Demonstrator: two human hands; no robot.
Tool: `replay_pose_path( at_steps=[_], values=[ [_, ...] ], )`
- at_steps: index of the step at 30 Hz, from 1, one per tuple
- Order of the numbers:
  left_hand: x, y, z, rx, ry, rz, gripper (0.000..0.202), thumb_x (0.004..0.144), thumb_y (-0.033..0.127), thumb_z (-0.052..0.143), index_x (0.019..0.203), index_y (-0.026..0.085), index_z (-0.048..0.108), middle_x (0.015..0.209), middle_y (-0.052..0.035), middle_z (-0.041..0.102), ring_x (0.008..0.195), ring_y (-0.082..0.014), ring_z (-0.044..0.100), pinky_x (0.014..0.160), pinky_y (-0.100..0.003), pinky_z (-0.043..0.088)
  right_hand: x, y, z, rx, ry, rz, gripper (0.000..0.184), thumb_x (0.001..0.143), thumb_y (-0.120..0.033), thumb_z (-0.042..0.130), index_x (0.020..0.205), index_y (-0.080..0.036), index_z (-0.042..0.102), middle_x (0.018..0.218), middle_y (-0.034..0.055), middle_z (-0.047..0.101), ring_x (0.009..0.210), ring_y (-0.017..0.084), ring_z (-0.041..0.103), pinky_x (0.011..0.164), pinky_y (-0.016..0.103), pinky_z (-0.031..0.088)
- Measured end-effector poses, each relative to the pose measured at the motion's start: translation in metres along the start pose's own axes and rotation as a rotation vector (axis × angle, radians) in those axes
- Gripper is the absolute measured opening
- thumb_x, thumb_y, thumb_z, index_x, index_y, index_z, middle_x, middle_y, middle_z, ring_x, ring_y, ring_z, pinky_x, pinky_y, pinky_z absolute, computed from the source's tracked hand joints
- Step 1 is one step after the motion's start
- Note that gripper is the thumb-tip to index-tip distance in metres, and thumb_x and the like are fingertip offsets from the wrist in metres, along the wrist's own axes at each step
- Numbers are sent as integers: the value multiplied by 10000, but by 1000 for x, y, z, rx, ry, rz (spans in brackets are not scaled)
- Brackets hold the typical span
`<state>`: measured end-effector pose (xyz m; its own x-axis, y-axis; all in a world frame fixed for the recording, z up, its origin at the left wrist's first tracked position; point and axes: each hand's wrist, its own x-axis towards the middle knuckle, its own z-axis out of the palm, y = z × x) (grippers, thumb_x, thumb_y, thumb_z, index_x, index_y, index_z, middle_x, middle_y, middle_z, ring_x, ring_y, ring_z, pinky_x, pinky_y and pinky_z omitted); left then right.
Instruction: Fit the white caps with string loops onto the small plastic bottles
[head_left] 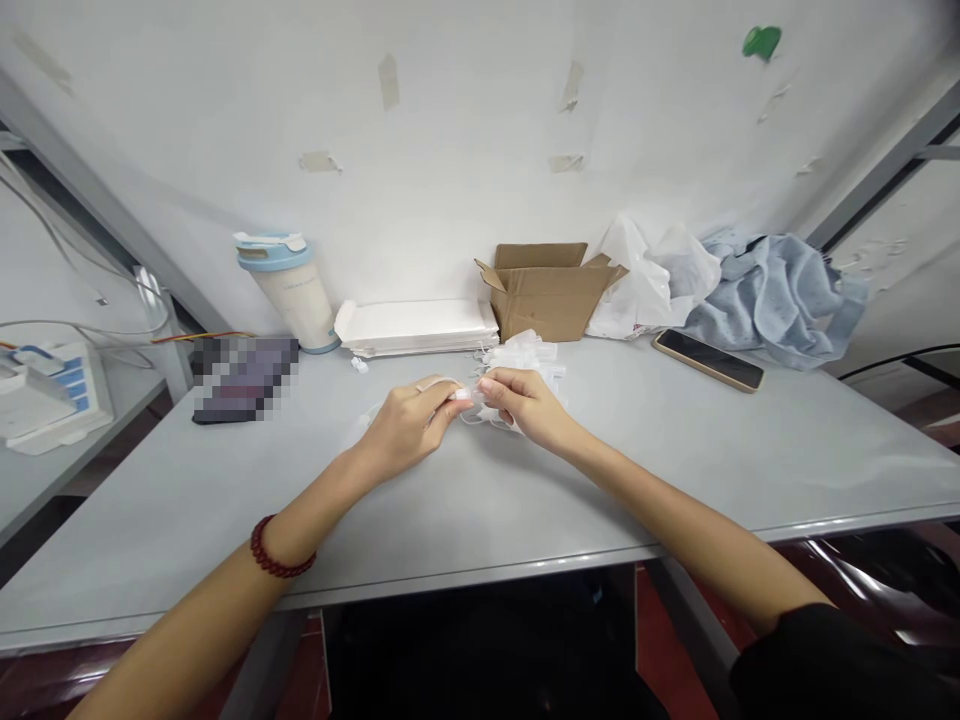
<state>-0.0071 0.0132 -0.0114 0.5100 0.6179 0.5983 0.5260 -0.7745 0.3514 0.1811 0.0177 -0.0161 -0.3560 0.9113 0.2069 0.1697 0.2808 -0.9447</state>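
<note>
Fine pinching above the smooth grey table [480, 510].
Left hand [405, 425] grips a small white plastic-looking piece [462, 396]; right hand [529, 405] is pinched closed, on what I cannot tell.

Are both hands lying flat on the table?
No, the left hand pinches a small white piece and the right hand is curled close beside it.

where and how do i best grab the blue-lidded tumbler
Probably best around the tumbler's pale body, just below the blue lid, coming from the near side. The body is round and stands up from the table, while the wall is behind it and the white stack sits beside its base on the right.
</note>
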Motion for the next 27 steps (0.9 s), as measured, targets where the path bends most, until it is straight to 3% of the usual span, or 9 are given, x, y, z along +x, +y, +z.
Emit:
replay_pose_path(
  at_steps=[3,8,14,18,22,27],
  values=[
    [2,0,-3,-93,-26,-76,217,910,303,496,764,176,594,695,-24,637,649,-139,580,605,-235,434,-1,-1,2,-40,30,-34,357,886,-457,474,700,-158,533,604,-30,450,535,85,407,524,235,331],
    [7,1,-11,-332,-142,-301,344,927,356,463,672,164,593,656,-15,638,612,-126,607,618,-223,482,-5,3,5,-322,120,-317,255,924,-370,463,962,-168,614,800,43,620,698,138,532,627,266,419],
    [8,-1,-10,-528,-267,-444,469,938,457,409,618,154,569,638,-26,619,553,-129,611,600,-253,508,-5,14,6,-501,176,-520,249,953,-333,413,1025,-172,588,761,53,581,703,162,533,645,297,443],
    [7,3,-8,-502,-211,-452,489,929,458,430,536,178,511,475,-1,538,613,-156,620,665,-261,508,-6,10,7,-442,155,-445,277,953,-356,404,971,-158,596,744,46,587,685,151,537,653,290,436],
    [5,8,-7,-399,-160,-403,437,923,415,448,557,187,515,479,1,553,634,-160,618,596,-235,474,-6,3,7,-256,100,-263,292,937,-389,418,879,-166,598,692,10,549,634,123,513,596,259,410],
    [1,5,-1,-85,-82,-139,367,950,320,413,619,185,493,550,4,552,520,-120,491,542,-238,391,-3,0,6,55,33,-20,363,863,-487,496,703,-164,531,632,-28,425,517,86,423,465,236,370]
  ],
)
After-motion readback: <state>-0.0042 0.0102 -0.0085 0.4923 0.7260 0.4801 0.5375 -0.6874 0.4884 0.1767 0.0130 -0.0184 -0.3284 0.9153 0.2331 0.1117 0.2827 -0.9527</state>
